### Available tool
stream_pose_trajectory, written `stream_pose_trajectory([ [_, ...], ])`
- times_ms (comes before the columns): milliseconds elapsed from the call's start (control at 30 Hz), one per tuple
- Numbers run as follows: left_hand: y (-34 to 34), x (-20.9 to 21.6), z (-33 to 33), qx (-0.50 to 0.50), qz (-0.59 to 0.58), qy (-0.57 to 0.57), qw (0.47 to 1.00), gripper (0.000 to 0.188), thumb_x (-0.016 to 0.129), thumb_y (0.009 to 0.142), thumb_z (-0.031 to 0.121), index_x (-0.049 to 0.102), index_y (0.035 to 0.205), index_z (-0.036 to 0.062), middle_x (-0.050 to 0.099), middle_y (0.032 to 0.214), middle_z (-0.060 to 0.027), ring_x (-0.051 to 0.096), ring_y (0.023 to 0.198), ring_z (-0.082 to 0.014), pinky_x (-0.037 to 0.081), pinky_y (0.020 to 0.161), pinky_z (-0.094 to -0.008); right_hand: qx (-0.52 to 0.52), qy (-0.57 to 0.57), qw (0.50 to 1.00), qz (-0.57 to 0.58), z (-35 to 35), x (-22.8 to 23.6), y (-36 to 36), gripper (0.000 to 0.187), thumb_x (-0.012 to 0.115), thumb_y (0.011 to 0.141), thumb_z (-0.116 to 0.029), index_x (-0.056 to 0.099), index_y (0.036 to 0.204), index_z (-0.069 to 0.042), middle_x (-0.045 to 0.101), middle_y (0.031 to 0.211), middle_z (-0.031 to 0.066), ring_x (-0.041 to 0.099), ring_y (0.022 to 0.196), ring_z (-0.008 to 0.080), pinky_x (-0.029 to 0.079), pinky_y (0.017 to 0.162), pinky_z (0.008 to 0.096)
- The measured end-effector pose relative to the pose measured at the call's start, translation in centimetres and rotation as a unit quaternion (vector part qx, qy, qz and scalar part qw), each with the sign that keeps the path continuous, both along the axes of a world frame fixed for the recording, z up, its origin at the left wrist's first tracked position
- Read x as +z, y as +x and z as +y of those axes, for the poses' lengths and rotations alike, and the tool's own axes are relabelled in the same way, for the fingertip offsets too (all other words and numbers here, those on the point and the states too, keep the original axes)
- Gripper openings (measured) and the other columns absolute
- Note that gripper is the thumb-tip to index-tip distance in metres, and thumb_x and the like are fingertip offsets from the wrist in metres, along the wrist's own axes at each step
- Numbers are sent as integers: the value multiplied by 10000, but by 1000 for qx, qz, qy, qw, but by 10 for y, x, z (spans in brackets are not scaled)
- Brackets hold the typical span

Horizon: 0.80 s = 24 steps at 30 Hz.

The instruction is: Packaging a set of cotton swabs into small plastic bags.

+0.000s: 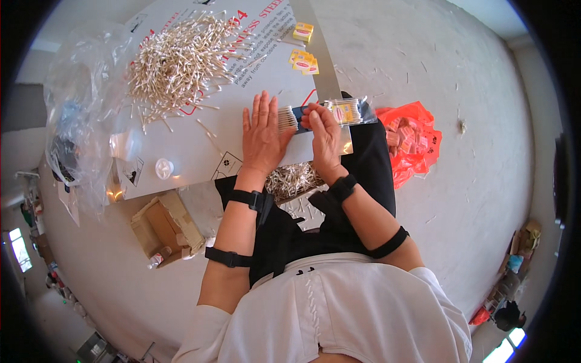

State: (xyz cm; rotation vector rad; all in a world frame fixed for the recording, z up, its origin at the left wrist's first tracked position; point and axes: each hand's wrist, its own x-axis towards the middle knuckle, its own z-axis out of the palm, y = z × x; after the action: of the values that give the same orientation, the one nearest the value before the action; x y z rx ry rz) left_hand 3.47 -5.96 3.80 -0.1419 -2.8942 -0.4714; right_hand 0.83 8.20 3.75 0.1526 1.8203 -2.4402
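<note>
My left hand (264,136) lies flat on the metal-topped table, fingers stretched out. Its thumb side touches a neat row of cotton swabs (285,118). Beside that row, my right hand (325,138) has its fingers curled together over a dark blue flat piece (298,116). Whatever is pinched between those fingertips is hidden. Just right of them, at the table's edge, lies a clear packet (346,112) of cotton swabs with a yellow card inside. A large loose heap of cotton swabs (181,63) covers the table's far left.
Yellow cards (304,62) and a small yellow box (303,31) lie at the far right of the table. A clear plastic bag (85,121) hangs at the left, near a small plastic cup (164,169). Below are a cardboard box (166,227), more swabs (293,180) and a red bag (411,139).
</note>
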Motion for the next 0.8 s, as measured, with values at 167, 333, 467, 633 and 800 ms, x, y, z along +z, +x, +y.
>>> stream_pose_trajectory([
  [167,15,-8,8,23,-64,-26,997,796,588,897,449,280,1472,-6,226,1565,-187,184,1465,-328,131,1172,-528,-11,-72,997,-7,-2,-8,-5,316,512,1008,-206,572,1195,41,633,1071,80,596,982,136,490,888,279],
  [333,10,-10,3,6,-69,-41,997,821,588,890,464,271,1473,-18,212,1564,-208,176,1466,-339,131,1172,-529,2,-41,999,31,-10,-17,-5,378,475,1028,-240,536,1284,32,585,1239,104,543,1163,176,425,1019,304],
  [467,2,-16,-4,35,8,189,981,720,488,972,411,247,1482,-36,182,1573,-214,155,1471,-346,145,1181,-467,8,-28,998,55,-15,-20,-15,423,446,1040,-263,489,1357,14,525,1361,112,479,1278,191,370,1094,315],
  [633,-15,-18,3,99,80,456,881,594,354,1044,350,249,1496,-20,237,1567,-179,210,1457,-295,173,1179,-399,2,-37,998,59,-31,-23,-21,410,442,1041,-256,503,1331,28,506,1384,138,446,1303,215,325,1098,316],
  [800,-19,-21,13,105,82,559,818,614,375,1037,381,283,1474,-39,260,1556,-185,239,1447,-297,194,1172,-400,5,33,992,124,-34,-31,-18,409,434,1041,-246,497,1331,35,510,1382,159,457,1301,242,326,1100,332],
])
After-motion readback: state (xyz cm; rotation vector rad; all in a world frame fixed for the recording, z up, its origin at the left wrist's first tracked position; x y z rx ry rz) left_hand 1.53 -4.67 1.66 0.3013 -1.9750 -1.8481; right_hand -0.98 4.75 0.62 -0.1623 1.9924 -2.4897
